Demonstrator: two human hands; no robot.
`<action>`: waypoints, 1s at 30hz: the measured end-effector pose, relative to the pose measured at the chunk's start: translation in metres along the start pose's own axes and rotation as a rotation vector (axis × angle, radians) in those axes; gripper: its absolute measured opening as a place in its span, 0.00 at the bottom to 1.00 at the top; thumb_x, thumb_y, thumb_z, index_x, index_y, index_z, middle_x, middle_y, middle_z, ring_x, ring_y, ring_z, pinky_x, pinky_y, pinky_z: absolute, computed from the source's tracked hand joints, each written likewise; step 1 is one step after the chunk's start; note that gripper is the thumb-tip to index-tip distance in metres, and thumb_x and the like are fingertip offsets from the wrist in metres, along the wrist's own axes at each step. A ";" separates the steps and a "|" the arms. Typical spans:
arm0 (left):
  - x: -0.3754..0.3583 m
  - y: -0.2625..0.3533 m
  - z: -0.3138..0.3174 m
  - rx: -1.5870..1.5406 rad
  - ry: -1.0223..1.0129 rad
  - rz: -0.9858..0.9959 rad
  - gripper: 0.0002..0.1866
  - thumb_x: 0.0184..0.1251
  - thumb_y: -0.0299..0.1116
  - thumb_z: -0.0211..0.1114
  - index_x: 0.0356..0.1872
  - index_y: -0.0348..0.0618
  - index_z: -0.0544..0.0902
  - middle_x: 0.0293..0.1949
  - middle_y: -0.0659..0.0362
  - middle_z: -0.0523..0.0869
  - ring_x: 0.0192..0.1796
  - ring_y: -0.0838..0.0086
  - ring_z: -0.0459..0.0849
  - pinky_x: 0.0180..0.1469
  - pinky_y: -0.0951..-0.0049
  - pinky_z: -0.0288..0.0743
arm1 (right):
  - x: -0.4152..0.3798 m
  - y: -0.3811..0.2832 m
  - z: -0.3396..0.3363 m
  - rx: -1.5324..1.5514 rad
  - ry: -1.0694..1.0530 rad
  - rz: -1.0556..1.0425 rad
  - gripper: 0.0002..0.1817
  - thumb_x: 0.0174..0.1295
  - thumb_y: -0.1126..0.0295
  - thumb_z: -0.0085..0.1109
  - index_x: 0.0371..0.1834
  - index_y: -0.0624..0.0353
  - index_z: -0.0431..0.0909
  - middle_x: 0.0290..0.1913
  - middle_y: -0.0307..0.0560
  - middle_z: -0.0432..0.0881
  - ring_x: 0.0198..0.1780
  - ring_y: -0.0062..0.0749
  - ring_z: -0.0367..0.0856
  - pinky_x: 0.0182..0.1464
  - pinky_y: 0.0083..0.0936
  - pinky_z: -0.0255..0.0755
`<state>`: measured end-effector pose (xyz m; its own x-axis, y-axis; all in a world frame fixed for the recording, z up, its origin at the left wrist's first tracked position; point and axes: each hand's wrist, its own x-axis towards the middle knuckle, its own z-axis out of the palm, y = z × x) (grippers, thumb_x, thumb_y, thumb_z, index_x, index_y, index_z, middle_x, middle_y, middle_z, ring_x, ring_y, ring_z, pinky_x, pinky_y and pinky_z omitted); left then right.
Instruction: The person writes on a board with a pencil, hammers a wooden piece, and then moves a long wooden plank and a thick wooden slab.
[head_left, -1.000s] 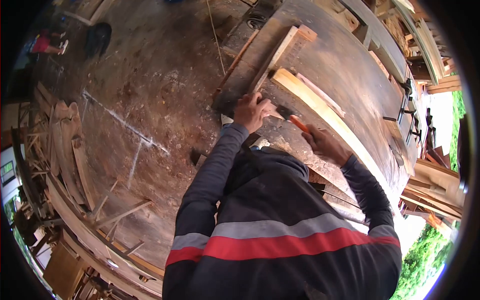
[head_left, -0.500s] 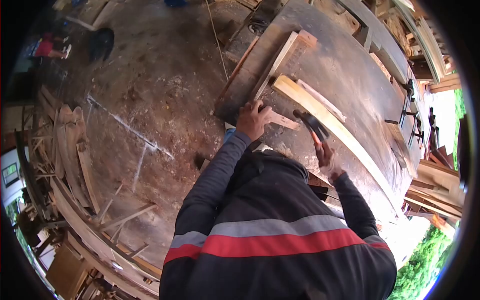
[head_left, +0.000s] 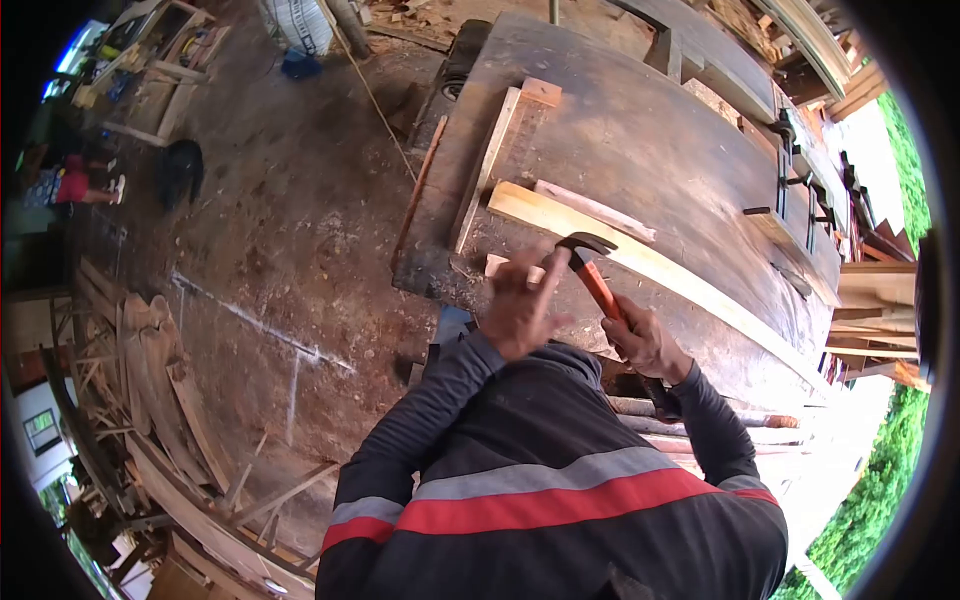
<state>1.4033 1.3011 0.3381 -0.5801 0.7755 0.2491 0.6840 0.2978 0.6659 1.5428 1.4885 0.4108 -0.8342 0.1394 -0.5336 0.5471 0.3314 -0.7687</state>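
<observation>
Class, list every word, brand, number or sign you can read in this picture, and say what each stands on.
No text can be read.
White sack: dark printing, too small and blurred to read.
Hammer: no lettering can be made out.
White lines on the floor: marks, no clear letters or numbers.

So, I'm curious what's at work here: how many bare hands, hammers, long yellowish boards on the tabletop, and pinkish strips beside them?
Bare hands: 2 (left hand, right hand)
Hammers: 1 (the hammer, in the right hand)
Long yellowish boards: 1 (the long board)
Pinkish strips: 1 (the pinkish strip)
Total: 5
</observation>
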 end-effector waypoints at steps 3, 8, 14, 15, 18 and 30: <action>0.034 0.015 -0.017 -0.189 0.022 0.176 0.55 0.49 0.61 0.69 0.72 0.41 0.54 0.68 0.42 0.56 0.69 0.49 0.58 0.68 0.51 0.55 | -0.008 -0.055 -0.019 0.245 -0.122 0.079 0.21 0.65 0.64 0.52 0.59 0.63 0.71 0.27 0.39 0.77 0.27 0.20 0.75 0.30 0.21 0.68; 0.068 -0.015 -0.029 -0.890 -0.103 -0.184 0.55 0.53 0.65 0.65 0.69 0.32 0.54 0.64 0.39 0.65 0.65 0.57 0.68 0.65 0.64 0.65 | -0.002 -0.093 -0.037 0.477 -0.133 0.059 0.28 0.62 0.64 0.55 0.65 0.63 0.68 0.28 0.37 0.77 0.28 0.17 0.73 0.32 0.15 0.66; 0.104 -0.034 0.012 -1.144 0.091 -0.442 0.27 0.69 0.53 0.59 0.48 0.36 0.67 0.34 0.61 0.73 0.34 0.83 0.69 0.33 0.81 0.67 | 0.048 -0.070 -0.042 1.043 0.023 -0.262 0.46 0.66 0.34 0.35 0.66 0.71 0.61 0.36 0.50 0.79 0.32 0.31 0.78 0.36 0.23 0.73; 0.110 -0.032 0.021 -1.227 0.135 -0.535 0.27 0.68 0.53 0.59 0.47 0.37 0.66 0.33 0.63 0.72 0.32 0.83 0.69 0.32 0.81 0.66 | 0.061 -0.074 -0.046 1.109 0.134 -0.388 0.49 0.64 0.30 0.31 0.66 0.70 0.61 0.41 0.50 0.79 0.39 0.32 0.78 0.43 0.26 0.72; 0.134 -0.027 0.041 -1.320 0.113 -0.728 0.26 0.70 0.56 0.55 0.44 0.40 0.63 0.30 0.64 0.69 0.27 0.84 0.70 0.27 0.82 0.65 | 0.107 -0.083 -0.062 0.807 0.534 -0.722 0.54 0.58 0.24 0.28 0.67 0.67 0.61 0.57 0.49 0.73 0.53 0.32 0.73 0.55 0.29 0.66; 0.066 -0.210 -0.072 -0.518 0.550 -0.682 0.13 0.65 0.31 0.60 0.46 0.34 0.79 0.50 0.51 0.79 0.54 0.64 0.77 0.58 0.65 0.70 | 0.297 -0.022 -0.137 0.310 0.426 0.318 0.23 0.58 0.53 0.63 0.15 0.52 0.65 0.12 0.30 0.63 0.11 0.17 0.62 0.13 0.22 0.56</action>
<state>1.1899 1.2493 0.2659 -0.9872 0.1276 -0.0959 -0.0688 0.2019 0.9770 1.2738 1.6502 0.3173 -0.5466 0.5689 -0.6145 0.7149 -0.0651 -0.6962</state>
